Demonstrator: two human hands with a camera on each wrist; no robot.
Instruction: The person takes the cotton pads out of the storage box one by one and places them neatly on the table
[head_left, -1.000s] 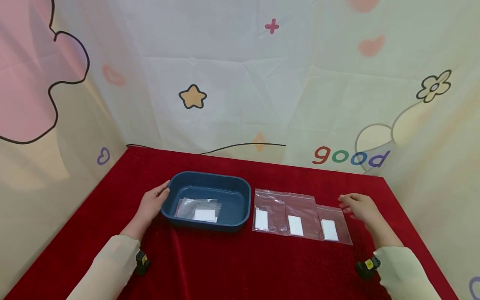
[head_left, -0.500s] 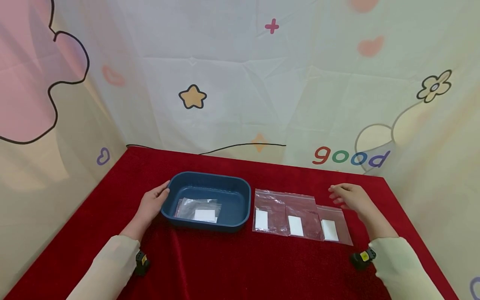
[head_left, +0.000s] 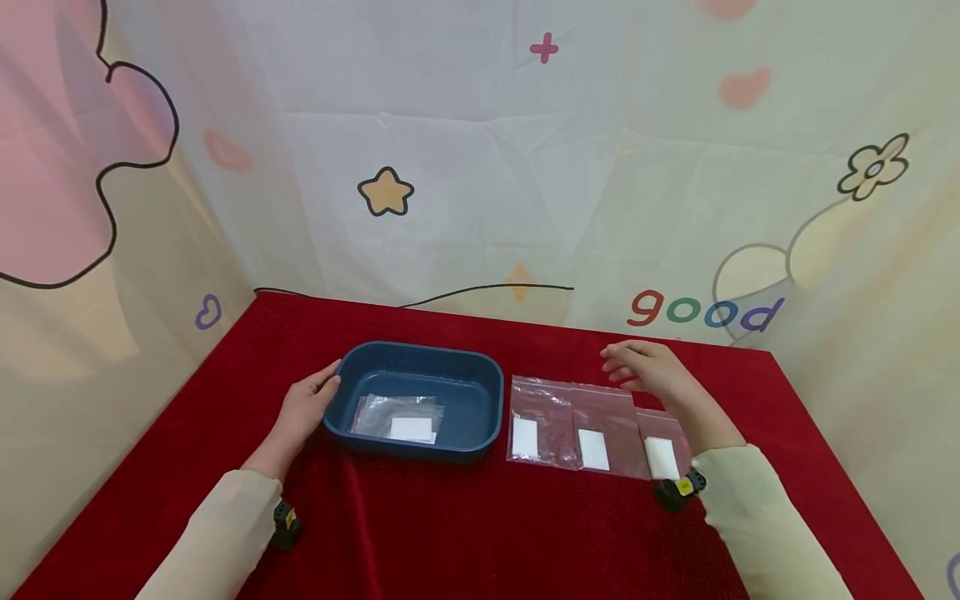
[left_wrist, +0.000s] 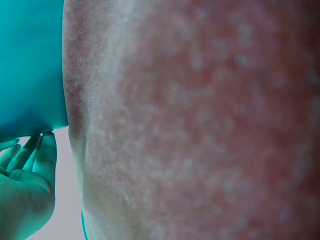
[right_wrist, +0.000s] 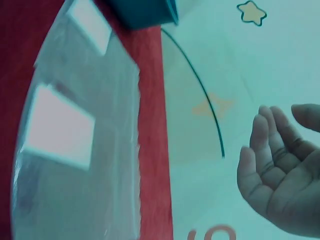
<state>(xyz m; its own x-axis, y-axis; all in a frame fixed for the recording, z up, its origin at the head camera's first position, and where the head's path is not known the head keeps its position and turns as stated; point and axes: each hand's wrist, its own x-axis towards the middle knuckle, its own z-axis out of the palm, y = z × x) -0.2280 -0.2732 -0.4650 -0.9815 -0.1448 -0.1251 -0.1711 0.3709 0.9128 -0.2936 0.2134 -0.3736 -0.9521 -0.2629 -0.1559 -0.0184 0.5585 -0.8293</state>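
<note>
At the left end of a dark blue plastic basin point(head_left: 420, 368), my left hand point(head_left: 302, 408) touches the outer wall with its fingertips. The left wrist view shows those fingers point(left_wrist: 46, 155) fairly straight against the basin wall. Inside the basin lie clear zip bags point(head_left: 393, 412) with a white card. My right hand point(head_left: 648, 371) hovers with loosely bent fingers above the back edge of a row of clear zip bags point(head_left: 543, 408), holding nothing. Each bag in the row has a white card point(head_left: 593, 450) in it. The right forearm hides part of the rightmost bag point(head_left: 678, 425).
A red cloth point(head_left: 480, 533) covers the table. Behind and beside it hangs a pale printed curtain point(head_left: 465, 208) with a star and the word "good". The bags lie just right of the basin, overlapping one another at their sides.
My right hand has moved left and toward the back, from beside the rightmost bag to above the middle bag's back edge. The left hand, the basin and the bags stay put.
</note>
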